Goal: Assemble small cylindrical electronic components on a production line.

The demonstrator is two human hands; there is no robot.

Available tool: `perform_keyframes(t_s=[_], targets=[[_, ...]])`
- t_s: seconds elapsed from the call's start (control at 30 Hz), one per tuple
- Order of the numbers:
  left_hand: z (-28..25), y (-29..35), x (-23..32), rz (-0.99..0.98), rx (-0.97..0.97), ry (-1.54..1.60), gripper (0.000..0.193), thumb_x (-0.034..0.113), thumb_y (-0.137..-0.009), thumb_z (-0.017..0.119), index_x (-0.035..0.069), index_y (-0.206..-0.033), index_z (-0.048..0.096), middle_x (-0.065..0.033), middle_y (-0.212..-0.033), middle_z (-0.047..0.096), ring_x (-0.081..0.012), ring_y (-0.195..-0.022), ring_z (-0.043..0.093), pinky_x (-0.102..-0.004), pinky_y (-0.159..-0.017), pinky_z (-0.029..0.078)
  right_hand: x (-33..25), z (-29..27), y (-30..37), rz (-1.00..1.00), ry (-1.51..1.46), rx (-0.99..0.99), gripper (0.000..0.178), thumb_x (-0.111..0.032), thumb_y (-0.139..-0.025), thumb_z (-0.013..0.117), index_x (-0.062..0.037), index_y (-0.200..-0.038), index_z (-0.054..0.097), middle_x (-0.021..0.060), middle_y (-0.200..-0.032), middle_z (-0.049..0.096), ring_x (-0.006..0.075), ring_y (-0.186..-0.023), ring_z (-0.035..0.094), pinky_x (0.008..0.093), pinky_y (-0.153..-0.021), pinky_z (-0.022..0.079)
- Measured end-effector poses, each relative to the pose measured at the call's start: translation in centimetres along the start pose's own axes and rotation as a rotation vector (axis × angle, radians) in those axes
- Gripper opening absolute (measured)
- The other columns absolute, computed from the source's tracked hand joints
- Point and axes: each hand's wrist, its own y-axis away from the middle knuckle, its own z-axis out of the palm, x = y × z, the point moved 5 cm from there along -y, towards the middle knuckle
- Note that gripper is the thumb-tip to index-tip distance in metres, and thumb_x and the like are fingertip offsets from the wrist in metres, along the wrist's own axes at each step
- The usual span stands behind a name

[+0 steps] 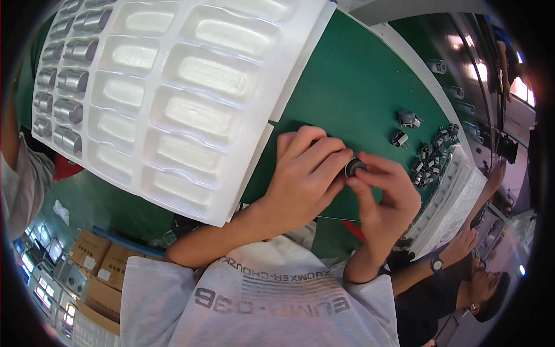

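Over the green tabletop, a small dark round part (356, 168) with a lighter rim sits between my two hands. My right hand (386, 194) pinches it between thumb and fingers. On its other side, my left hand (306, 176) is closed, its fingertips pressed against the part; the fingers partly hide it. To the left of my hands lies a large white moulded tray (163, 63). Silver metal cylinders (72, 81) fill the far-left columns of its pockets, and the wide pockets nearer my left hand hold nothing.
Small black-and-silver parts (426, 165) lie in a heap on the green table (352, 75) at the right, with a grey one (408, 120) apart. Beyond them is another white tray (448, 202), beside a co-worker's arm (459, 246). Cardboard boxes (110, 260) stand lower left.
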Motion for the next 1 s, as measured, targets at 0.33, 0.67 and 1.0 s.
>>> perform_keyframes(t_s=[0.33,0.67,1.0], targets=[[0.1,-0.2,0.4,0.032,-0.027,-0.030,0.041,0.008,-0.062,0.085,0.008,-0.102,0.075,-0.0016,-0.105,0.072,-0.0246,-0.098,0.063,-0.0394,-0.086,0.043,4.3,1.5,-1.9,0.624,-0.732,-0.191,0.044,0.007,-0.076,0.085,-0.0043,-0.101,0.051,0.0018,-0.093,0.052,0.0082,-0.074,0.062,0.0238,-0.060,0.054],[0.5,-0.1,-0.1,0.059,0.010,-0.024,0.042,0.006,-0.062,0.086,0.006,-0.103,0.075,-0.0034,-0.104,0.072,-0.0261,-0.100,0.064,-0.0413,-0.087,0.044,2.6,2.5,-1.6,0.399,-0.351,-0.110,0.035,0.006,-0.081,0.071,-0.0046,-0.111,0.057,0.0049,-0.096,0.056,0.0096,-0.069,0.060,0.0253,-0.055,0.044],[-0.3,-0.1,0.4,0.024,-0.058,0.030,0.036,0.003,-0.068,0.084,0.008,-0.101,0.071,-0.0072,-0.105,0.070,-0.0312,-0.103,0.062,-0.0439,-0.089,0.045,0.7,0.5,-0.6,0.171,-0.468,-0.168,0.037,-0.004,-0.078,0.081,-0.0019,-0.113,0.069,0.0115,-0.097,0.067,0.0179,-0.074,0.067,0.0305,-0.066,0.057]])
